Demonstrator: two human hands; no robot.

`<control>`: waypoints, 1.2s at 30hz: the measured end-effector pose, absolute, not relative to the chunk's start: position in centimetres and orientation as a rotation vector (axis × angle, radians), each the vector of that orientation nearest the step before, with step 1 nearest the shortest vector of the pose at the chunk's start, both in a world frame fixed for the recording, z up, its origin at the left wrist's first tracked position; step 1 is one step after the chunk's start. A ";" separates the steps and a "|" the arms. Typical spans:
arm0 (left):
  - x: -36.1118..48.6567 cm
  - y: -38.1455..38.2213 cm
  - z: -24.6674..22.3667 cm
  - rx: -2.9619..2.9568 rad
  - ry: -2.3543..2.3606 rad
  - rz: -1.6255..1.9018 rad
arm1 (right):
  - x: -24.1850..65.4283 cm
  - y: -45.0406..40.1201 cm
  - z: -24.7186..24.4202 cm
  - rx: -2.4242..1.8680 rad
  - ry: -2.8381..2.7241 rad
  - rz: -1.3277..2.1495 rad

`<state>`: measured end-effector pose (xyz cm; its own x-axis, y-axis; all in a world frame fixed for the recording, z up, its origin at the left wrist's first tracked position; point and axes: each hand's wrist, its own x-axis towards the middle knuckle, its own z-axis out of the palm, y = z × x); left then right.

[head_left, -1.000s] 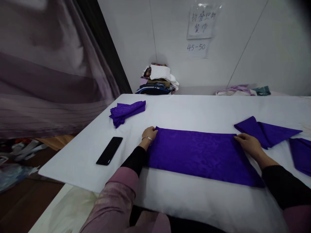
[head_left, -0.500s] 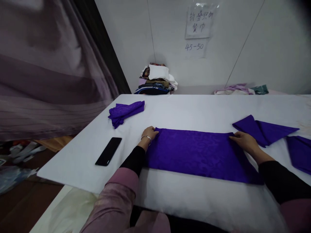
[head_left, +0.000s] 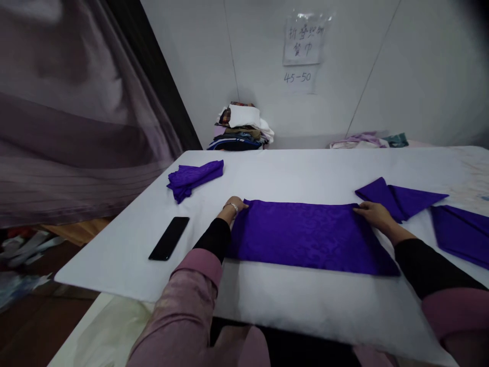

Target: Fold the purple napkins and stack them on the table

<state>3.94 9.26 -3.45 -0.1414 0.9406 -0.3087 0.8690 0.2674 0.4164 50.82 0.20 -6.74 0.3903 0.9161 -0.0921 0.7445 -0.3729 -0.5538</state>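
Note:
A purple cloth (head_left: pixel 305 237), folded into a wide band, lies in front of me on the white table (head_left: pixel 282 176). Its far left corner is pinched by my left hand (head_left: pixel 235 205), which has a bracelet at the wrist. At the far right corner, my right hand (head_left: pixel 374 214) grips the cloth between thumb and fingers. The cloth's near edge slants out to the right, below my right forearm.
A bunched purple cloth (head_left: pixel 193 179) and a black phone (head_left: pixel 169 238) lie on the left. Folded purple cloths (head_left: pixel 401 199) (head_left: pixel 462 234) rest on the right. Behind the table's far edge are a clothes pile (head_left: pixel 242 127) and more fabric (head_left: pixel 361 140).
The view has shifted slightly. Both hands still hold the far corners, and the cloth's near right corner sits a little farther from me and to the left in the picture.

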 end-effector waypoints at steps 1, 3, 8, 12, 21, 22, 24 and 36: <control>4.1 9.1 -3.5 1.631 2.034 0.216 | 50.7 0.2 -6.6 -2.205 -1.423 0.547; 4.3 8.6 -3.5 1.641 2.021 0.294 | 50.4 0.1 -6.3 -2.144 -1.427 0.568; 3.6 7.9 -2.9 1.623 1.974 0.453 | 50.1 0.3 -6.1 -2.061 -1.391 0.606; 2.5 8.5 -2.6 1.411 1.879 0.589 | 50.3 0.6 -6.5 -2.015 -1.356 0.652; 2.2 9.0 -3.2 1.508 2.009 0.518 | 49.8 1.4 -6.7 -1.980 -1.350 0.643; 2.1 9.1 -3.5 1.542 2.024 0.503 | 49.8 1.4 -6.8 -1.983 -1.346 0.634; 1.8 9.4 -4.0 1.576 2.039 0.479 | 49.7 1.5 -7.0 -1.980 -1.342 0.626; 1.8 9.1 -3.6 1.599 2.032 0.420 | 49.9 1.0 -7.4 -1.981 -1.370 0.468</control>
